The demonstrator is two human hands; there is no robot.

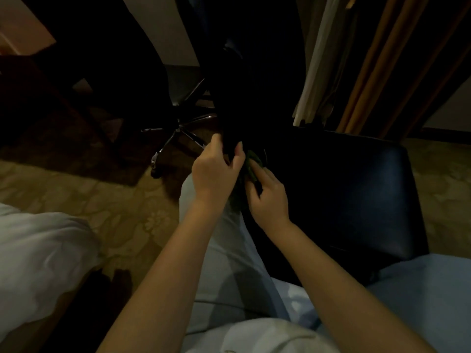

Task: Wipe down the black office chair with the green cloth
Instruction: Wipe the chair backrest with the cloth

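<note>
The black office chair stands in front of me in dim light, its chrome star base and a caster showing at the left. My left hand grips a dark edge of the chair, thumb and fingers curled round it. Right beside it, my right hand holds the green cloth against the chair; only a small green patch shows between the two hands.
A black padded seat or stool lies at the right. White bedding is at the lower left. Curtains hang at the back right. A dark wooden desk stands at the left on patterned carpet. My legs in light trousers fill the bottom.
</note>
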